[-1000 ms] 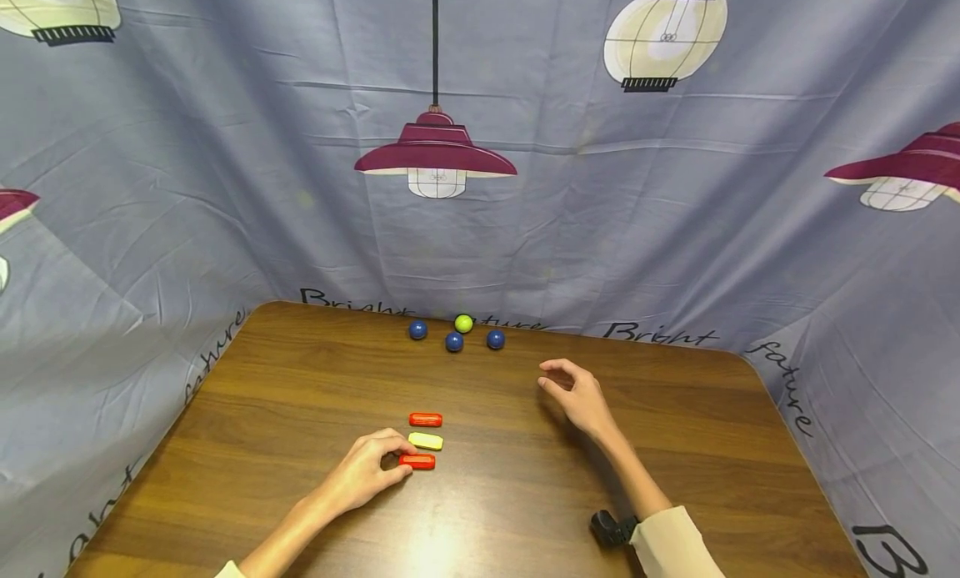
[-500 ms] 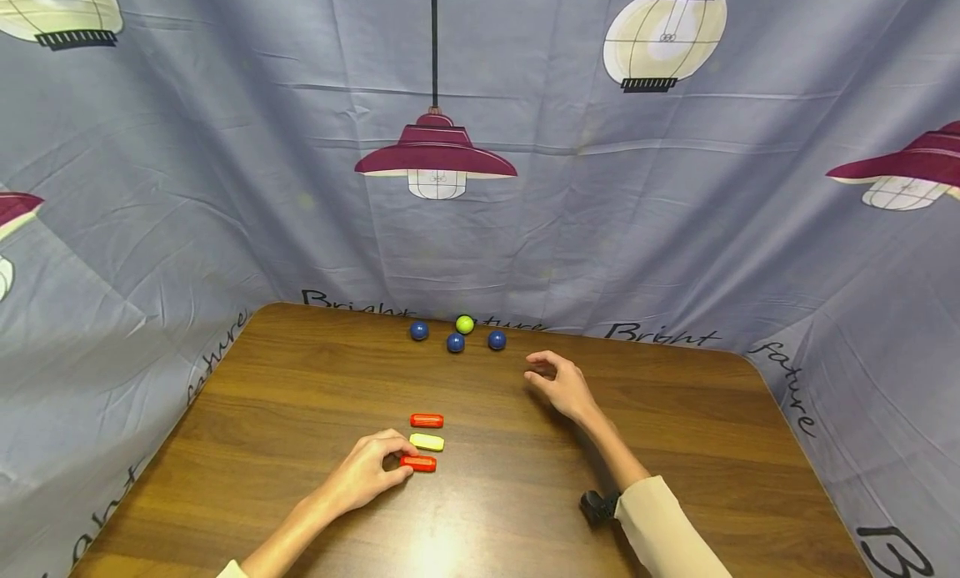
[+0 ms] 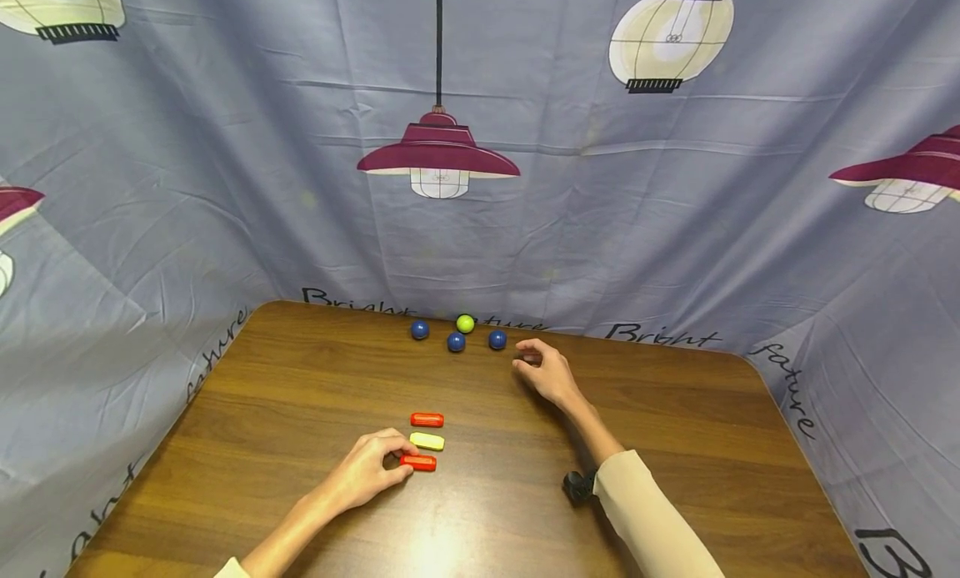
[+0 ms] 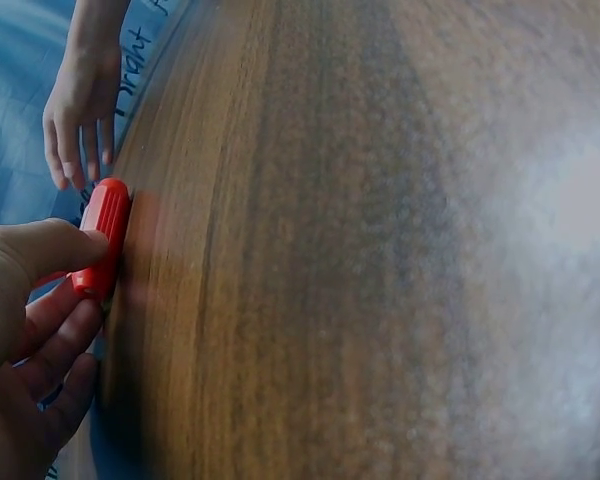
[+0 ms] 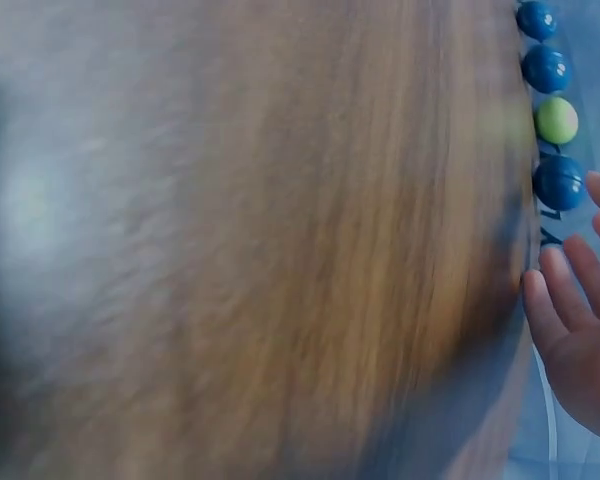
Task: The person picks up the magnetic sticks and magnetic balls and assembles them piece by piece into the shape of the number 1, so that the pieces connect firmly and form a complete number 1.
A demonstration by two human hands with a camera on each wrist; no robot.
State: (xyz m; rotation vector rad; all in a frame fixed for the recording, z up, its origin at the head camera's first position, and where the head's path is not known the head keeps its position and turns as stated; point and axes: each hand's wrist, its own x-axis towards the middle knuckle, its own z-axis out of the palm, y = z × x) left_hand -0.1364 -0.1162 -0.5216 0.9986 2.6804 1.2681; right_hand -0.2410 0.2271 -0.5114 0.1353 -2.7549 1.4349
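Note:
My left hand [image 3: 365, 473] pinches the left end of the nearest red piece [image 3: 420, 462] between thumb and fingers; the left wrist view shows the thumb on this ribbed red piece [image 4: 106, 225]. Just beyond it lie a yellow piece [image 3: 427, 441] and another red piece [image 3: 427, 419], roughly parallel. My right hand [image 3: 551, 376], fingers parted and holding nothing, is just right of the rightmost blue ball [image 3: 497, 339]. In the right wrist view a small gap shows between the right hand [image 5: 585, 340] and the closest blue ball [image 5: 559, 182].
Two more blue balls [image 3: 419, 329] and a yellow-green ball [image 3: 465, 324] sit near the back edge of the wooden table [image 3: 315, 378]. A black object [image 3: 577, 487] is beside the right sleeve. Printed grey-blue cloth [image 3: 555, 228] hangs behind and at both sides.
My right hand has moved left and slightly away from me, closer to the rightmost blue ball, its sleeve following. The left hand keeps its pinch on the red piece.

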